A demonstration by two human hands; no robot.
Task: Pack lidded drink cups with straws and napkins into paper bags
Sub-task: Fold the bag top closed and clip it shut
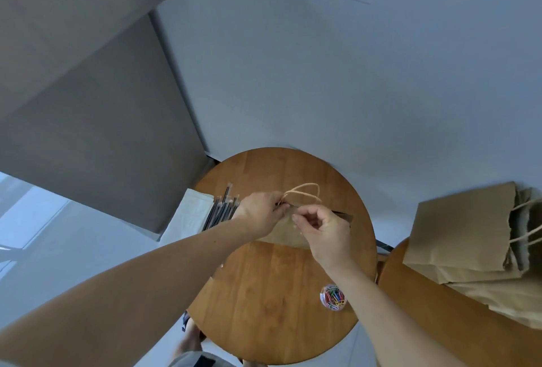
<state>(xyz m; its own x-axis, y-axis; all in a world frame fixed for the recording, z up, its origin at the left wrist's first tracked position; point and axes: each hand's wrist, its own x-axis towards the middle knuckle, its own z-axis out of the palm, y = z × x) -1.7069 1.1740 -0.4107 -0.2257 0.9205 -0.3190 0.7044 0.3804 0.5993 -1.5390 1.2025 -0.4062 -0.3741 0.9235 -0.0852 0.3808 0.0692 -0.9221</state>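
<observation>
Left grip (261, 214), right grip (322, 228) tight on paper bag (284, 234)

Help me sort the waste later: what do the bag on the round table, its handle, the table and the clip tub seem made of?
Bag: brown kraft paper, matte, creased. Handle: tan cord, probably twisted paper. Table: wood with visible grain and a satin sheen; solid or veneer, cannot tell. Clip tub: clear, likely plastic, since the coloured clips show through.
</observation>
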